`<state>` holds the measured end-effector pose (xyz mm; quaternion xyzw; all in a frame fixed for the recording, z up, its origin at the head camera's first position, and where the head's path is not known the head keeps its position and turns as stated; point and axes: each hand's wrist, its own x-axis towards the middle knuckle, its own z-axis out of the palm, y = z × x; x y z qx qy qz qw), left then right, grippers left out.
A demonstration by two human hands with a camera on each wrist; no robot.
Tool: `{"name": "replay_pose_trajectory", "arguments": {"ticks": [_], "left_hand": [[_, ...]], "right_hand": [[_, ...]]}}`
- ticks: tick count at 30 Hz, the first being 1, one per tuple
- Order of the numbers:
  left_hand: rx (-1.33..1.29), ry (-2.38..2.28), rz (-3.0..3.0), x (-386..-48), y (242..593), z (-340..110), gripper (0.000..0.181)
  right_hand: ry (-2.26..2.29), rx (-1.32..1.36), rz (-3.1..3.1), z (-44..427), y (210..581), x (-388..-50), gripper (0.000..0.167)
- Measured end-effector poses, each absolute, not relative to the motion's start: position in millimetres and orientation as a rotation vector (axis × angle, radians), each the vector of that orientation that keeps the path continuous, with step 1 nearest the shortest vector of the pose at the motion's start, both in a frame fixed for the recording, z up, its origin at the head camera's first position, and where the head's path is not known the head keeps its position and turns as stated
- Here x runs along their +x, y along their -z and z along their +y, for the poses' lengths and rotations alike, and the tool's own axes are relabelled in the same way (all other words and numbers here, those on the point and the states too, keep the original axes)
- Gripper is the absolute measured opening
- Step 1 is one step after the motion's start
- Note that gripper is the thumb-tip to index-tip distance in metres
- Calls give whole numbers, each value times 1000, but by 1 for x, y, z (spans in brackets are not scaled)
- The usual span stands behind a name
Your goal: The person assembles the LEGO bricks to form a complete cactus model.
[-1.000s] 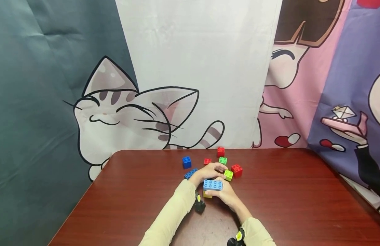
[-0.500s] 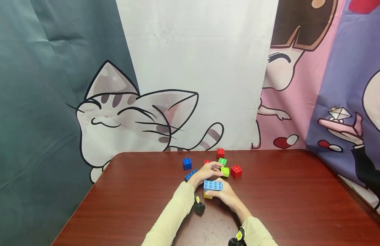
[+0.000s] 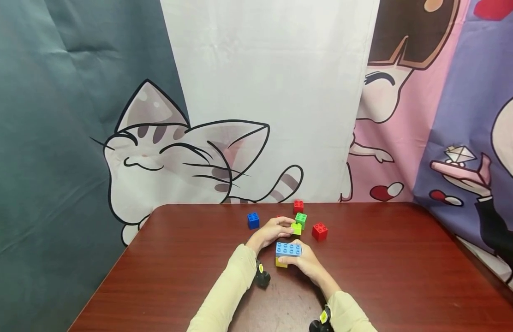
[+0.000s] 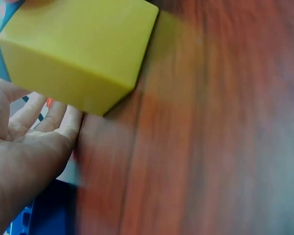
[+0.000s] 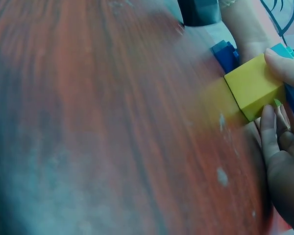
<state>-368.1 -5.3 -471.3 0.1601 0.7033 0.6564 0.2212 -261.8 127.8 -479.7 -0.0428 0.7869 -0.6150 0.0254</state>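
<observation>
Behind the glossy red-brown worktop (image 3: 406,258) hung a creased, printed backdrop (image 3: 281,69). A striped cartoon cat (image 3: 169,157) spread across its grey-green and white, tail curled up. To the right, a brown-haired cartoon figure (image 3: 410,39) showed against pink, and a drawn diamond (image 3: 460,153) and a red-and-white capsule shape (image 3: 446,198) against purple.

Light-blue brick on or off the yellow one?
On: in the head view, the light-blue brick sits atop the yellow brick, no visible gap.
</observation>
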Motion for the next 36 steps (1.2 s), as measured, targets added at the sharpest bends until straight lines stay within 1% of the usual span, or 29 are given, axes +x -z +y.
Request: {"name": "replay_pose_trajectory", "arguments": {"ticks": [9, 15, 20, 26, 36], "left_hand": [[447, -1890, 1910, -365, 457, -19, 38], [429, -1976, 1858, -368, 449, -40, 40], [446, -1998, 1817, -368, 449, -52, 44], [444, -2073, 1780, -364, 451, -57, 45], [422, -2165, 1708, -346, 451, -67, 49]], "right_hand": [[1859, -99, 2485, 127, 479, -263, 35], [1875, -16, 2498, 121, 477, -266, 34], [1881, -21, 2499, 121, 479, -267, 35], [1869, -38, 2504, 122, 477, -268, 37], [1913, -64, 2426, 128, 479, -272, 39]]}}
